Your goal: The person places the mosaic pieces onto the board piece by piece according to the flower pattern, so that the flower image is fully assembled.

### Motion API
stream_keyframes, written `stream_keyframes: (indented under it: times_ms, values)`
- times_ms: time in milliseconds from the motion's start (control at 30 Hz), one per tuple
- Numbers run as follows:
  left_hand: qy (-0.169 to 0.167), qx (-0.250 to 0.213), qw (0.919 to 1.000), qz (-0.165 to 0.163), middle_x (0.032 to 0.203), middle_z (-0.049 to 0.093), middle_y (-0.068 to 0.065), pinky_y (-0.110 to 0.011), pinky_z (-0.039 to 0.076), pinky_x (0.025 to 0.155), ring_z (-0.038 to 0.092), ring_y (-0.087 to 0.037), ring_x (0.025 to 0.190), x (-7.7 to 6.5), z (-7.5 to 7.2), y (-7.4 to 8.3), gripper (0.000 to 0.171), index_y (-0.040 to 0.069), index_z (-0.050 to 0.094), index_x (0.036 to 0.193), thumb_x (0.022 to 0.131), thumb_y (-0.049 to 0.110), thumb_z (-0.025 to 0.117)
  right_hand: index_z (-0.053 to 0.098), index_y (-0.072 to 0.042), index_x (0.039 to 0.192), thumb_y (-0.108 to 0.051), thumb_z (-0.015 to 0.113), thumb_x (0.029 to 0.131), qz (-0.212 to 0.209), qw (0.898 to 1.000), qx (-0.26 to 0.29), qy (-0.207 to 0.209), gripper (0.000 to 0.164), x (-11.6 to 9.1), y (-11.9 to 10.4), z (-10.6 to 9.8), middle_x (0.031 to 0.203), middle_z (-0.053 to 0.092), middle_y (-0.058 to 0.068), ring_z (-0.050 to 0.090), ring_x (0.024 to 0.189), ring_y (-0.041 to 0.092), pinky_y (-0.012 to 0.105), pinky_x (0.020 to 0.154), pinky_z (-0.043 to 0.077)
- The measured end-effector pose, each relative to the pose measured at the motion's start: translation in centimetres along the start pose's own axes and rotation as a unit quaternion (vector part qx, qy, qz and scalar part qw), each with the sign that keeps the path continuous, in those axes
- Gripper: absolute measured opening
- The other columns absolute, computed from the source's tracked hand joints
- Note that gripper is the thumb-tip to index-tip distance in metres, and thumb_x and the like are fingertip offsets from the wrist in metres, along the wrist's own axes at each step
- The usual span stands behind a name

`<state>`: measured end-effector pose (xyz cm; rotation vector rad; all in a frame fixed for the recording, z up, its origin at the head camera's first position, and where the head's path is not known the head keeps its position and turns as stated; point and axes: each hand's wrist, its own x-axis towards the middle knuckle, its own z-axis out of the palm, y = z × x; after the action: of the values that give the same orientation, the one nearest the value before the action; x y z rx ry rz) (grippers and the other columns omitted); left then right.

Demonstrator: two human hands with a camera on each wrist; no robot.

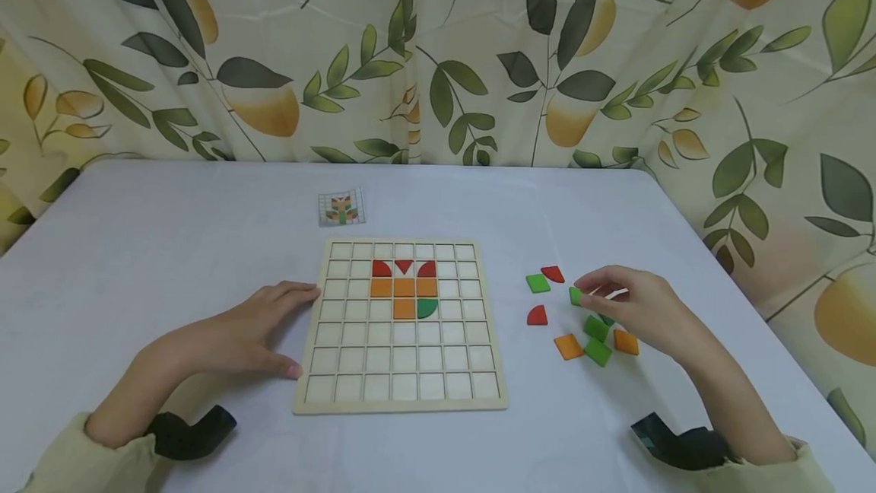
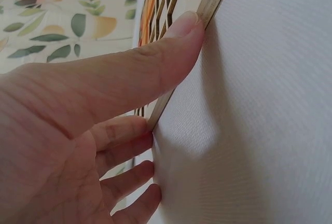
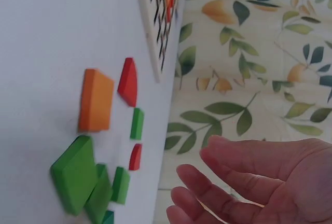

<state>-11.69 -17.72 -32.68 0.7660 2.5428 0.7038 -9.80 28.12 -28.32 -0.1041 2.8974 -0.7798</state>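
A pale wooden grid board lies on the table, bearing red, orange and green tiles in its upper middle cells. My left hand touches the board's left edge with thumb and fingertips. In the left wrist view its thumb rests against the rim. My right hand hovers over loose tiles on the right, its fingertips by a green square tile. The right wrist view shows nothing between its loosely bent fingers, with that green tile on the table. A dark green piece is partly hidden by this hand.
Red pieces, orange squares and several green squares lie right of the board. A small pattern card lies behind it. A leaf-printed curtain hangs behind the white table.
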Motion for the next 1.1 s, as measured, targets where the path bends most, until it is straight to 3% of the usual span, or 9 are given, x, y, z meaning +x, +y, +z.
stream_keyframes:
  times_ms: [333,567,800,1100]
  values:
    - [0.001,0.001,1.0,0.0,0.149,0.025,-0.017,-0.061,0.026,0.105,0.021,-0.041,0.135,0.0,0.0,0.1,0.098,0.007,0.027,0.145,0.07,0.051,0.074,0.061,-0.001,0.112,-0.019,0.062,0.088,0.023,0.999,-0.019,-0.015,0.03,0.2,2.7,0.2,0.095,0.061,0.013,0.054,0.086,0.022,0.024,0.062,0.049]
    - [0.001,0.001,1.0,0.001,0.148,0.026,-0.017,-0.061,0.026,0.105,0.022,-0.042,0.135,0.1,0.0,0.0,0.098,0.006,0.027,0.144,0.07,0.051,0.074,0.062,0.0,0.11,-0.007,0.061,0.085,0.014,0.999,-0.026,-0.031,0.026,0.7,4.3,0.2,0.091,0.058,0.013,0.05,0.082,0.022,0.025,0.057,0.045]
    - [0.004,0.003,1.0,0.005,0.148,0.025,-0.017,-0.061,0.026,0.104,0.022,-0.042,0.134,0.1,0.1,0.0,0.098,0.007,0.028,0.144,0.07,0.052,0.073,0.063,0.002,0.106,-0.003,0.063,0.082,0.008,0.998,-0.032,-0.051,0.025,1.1,5.0,0.4,0.085,0.052,0.008,0.045,0.08,0.022,0.023,0.053,0.039]
    - [0.002,0.004,1.0,-0.002,0.148,0.025,-0.017,-0.062,0.027,0.104,0.022,-0.042,0.135,0.0,0.0,0.0,0.098,0.007,0.027,0.144,0.07,0.051,0.074,0.062,0.003,0.106,-0.003,0.065,0.081,-0.002,0.996,-0.043,-0.083,0.027,1.5,5.1,0.1,0.088,0.052,0.008,0.045,0.083,0.022,0.021,0.056,0.042]
